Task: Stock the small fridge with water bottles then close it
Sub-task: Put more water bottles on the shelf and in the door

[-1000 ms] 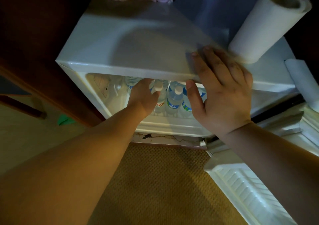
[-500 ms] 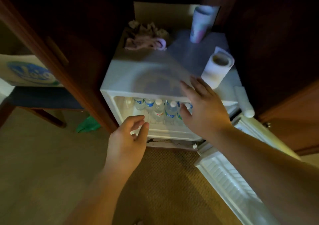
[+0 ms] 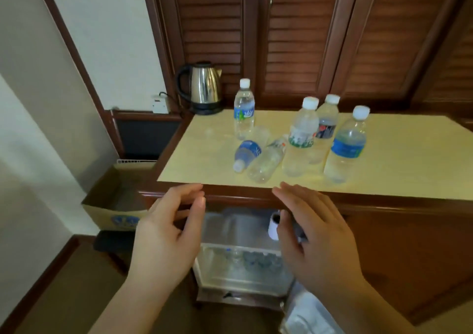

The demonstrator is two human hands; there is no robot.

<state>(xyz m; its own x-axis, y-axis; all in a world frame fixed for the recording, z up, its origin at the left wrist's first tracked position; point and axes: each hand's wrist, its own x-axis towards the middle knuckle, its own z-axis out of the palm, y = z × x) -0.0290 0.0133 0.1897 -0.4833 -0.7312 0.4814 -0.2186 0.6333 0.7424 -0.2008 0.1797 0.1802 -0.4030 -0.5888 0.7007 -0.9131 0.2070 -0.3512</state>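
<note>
Below counter edge | left hand (image 3: 163,233) half-curled, empty | right hand (image 3: 314,236) spread, empty

the right hand (image 3: 316,236) covers most of a white roll (image 3: 273,227) on the fridge (image 3: 238,227) top, and the left hand (image 3: 167,236) hides the fridge's left edge. bottles inside (image 3: 252,258) are a blur — labels unreadable. the open fridge door (image 3: 304,313) runs off the bottom edge — as do both forearms.
</note>
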